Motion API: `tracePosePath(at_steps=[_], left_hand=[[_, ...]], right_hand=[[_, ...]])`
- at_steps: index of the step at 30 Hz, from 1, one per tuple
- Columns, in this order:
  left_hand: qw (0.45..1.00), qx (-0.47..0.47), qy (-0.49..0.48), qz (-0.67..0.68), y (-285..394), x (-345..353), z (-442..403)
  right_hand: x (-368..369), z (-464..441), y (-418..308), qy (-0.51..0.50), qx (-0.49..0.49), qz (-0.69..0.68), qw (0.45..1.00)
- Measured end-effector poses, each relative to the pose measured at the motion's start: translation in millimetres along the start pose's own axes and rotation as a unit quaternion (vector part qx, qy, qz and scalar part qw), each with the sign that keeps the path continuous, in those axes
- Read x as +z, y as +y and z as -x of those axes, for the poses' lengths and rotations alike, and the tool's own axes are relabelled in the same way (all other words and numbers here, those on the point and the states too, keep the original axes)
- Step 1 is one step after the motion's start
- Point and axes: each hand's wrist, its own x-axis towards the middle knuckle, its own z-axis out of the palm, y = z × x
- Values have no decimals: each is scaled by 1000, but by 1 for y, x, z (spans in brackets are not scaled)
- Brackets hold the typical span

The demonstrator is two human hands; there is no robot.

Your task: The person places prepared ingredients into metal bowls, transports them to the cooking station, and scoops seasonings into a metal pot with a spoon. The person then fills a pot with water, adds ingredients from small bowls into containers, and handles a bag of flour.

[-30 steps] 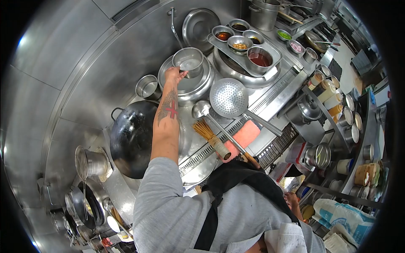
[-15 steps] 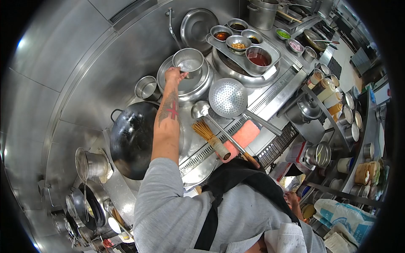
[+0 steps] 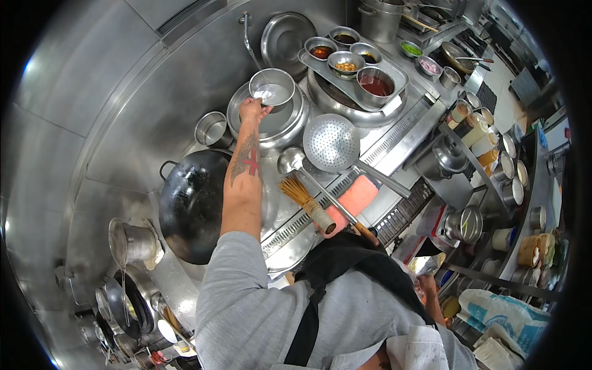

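Observation:
My left hand [image 3: 251,110] is closed on the near rim of a round stainless steel pot [image 3: 272,87]. It holds the pot over a wide metal basin [image 3: 237,114], under the end of a wall tap [image 3: 247,38]. Whether water is running I cannot make out. A smaller steel pot [image 3: 211,129] stands left of the basin. Beside my left forearm sits a black wok [image 3: 194,203]. Low on the right, past the black apron, part of my right hand [image 3: 428,290] shows; its fingers are mostly hidden.
A perforated strainer [image 3: 332,143], a ladle [image 3: 291,160], a bamboo brush [image 3: 307,202] and an orange cloth [image 3: 354,200] lie on the range. Behind them a tray [image 3: 394,74] carries several bowls of sauces. Shelves with bottles and containers [image 3: 490,148] line the right.
The pot and my left hand have shifted very slightly with the view. My left hand keeps its grip on the pot; nothing else has visibly moved.

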Motion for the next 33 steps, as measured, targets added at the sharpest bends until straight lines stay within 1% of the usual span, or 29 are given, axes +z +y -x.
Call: tracePosePath(at_steps=[1,2,3,4,5,7,9,10,11,12,14,15,19,21,24,27,30,33], left_hand=[[1000,0,1,4,2,0,2],[1000,0,-2,4,3,-1,2],[1000,0,-5,3,5,-1,3],[1000,-1,-3,4,4,-2,3],[1000,1,-8,-4,4,-4,3],[1000,3,-14,-12,4,-6,0],[1000,-3,-23,-16,5,-7,-6],[1000,-3,-20,-12,4,-9,-8],[999,-14,-38,5,3,-10,-9],[998,-26,-56,20,1,-13,-10],[997,-35,-58,44,-2,-13,-8],[994,-43,-66,70,-2,-13,-7],[995,-63,-52,54,-4,-5,-5],[995,-49,-55,65,-11,-7,-5],[993,-52,-75,70,-16,-10,-10],[992,-56,-94,66,-18,-13,-11],[992,-52,-97,59,-18,-14,-12],[992,-49,-94,63,-18,-13,-13]], right_hand=[[-2,-17,4,86,-206,274,935],[-15,10,-80,194,-111,182,957],[-33,11,-141,168,-195,92,962],[-45,23,-210,175,-172,125,961],[-52,18,-254,133,-203,159,957],[-40,25,-332,91,-268,107,953],[-13,24,-374,-86,-263,70,958],[7,19,-382,-147,-249,61,955],[17,26,-397,-142,-258,147,944],[26,25,-402,-146,-259,150,943],[47,19,-403,-153,-317,205,913],[47,23,-411,-172,-294,223,913],[43,24,-415,-164,-288,198,923],[44,13,-407,-178,-275,149,933],[41,10,-406,-169,-278,177,929],[45,6,-402,-172,-276,168,931],[46,6,-398,-162,-288,171,928],[43,10,-397,-159,-277,161,934]])
